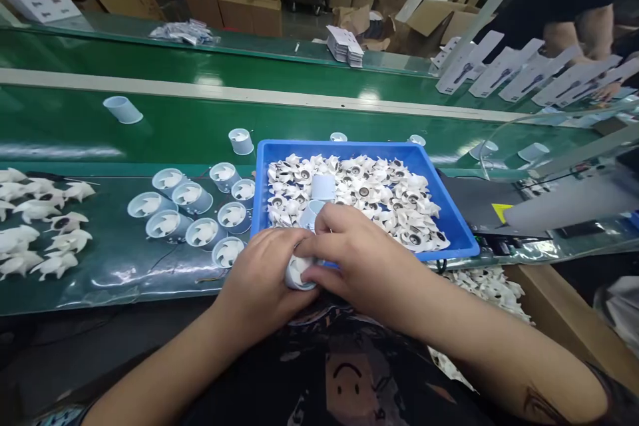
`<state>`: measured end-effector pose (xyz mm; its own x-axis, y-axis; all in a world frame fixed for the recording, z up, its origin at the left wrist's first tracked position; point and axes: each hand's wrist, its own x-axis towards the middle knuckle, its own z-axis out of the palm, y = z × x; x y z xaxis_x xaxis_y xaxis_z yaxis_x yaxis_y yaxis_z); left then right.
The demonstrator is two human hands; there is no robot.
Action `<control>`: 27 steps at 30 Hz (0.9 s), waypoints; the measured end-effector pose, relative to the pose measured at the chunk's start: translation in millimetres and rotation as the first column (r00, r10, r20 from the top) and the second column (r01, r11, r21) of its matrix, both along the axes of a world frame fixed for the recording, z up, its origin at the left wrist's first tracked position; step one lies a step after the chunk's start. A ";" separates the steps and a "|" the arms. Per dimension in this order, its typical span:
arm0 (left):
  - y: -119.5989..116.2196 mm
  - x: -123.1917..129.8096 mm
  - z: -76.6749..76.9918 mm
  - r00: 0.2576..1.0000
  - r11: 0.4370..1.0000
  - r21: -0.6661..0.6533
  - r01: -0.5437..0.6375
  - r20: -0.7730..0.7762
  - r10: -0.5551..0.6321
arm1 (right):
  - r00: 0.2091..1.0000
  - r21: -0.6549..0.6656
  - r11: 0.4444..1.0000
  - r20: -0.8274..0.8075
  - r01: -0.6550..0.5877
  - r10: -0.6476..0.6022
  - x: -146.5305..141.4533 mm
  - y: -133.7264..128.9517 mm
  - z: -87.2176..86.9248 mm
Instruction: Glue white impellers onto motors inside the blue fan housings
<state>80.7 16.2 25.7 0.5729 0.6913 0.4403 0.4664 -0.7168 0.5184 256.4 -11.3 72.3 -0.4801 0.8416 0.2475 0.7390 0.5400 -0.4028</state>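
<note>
My left hand (262, 273) is wrapped round a light blue plastic cylinder (294, 285), holding it just in front of the tray's near edge. My right hand (357, 246) has its thumb and finger pressed at the cylinder's open end, on a white fan blade (299, 268) inside it. Beyond the hands stands a blue tray (349, 146) heaped with white fan blades (364, 192). Two light blue cylinders, one upright (323, 187) and one partly hidden by my right hand (310, 214), lie on the heap.
Left of the tray stand several cylinders with fan blades inside (192, 198). Loose fan blades (54, 239) lie farther left. More cylinders (122, 110) are on the green belt (184, 120). White boxes (462, 70) line the back right ledge, beside another person's arm. A carton (554, 319) sits lower right.
</note>
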 end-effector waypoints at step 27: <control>42.2 -80.6 -26.9 0.905 0.831 0.368 -0.417 0.082 0.418 | 0.742 -0.157 0.956 -0.604 0.248 -0.292 90.2 -46.4 -44.3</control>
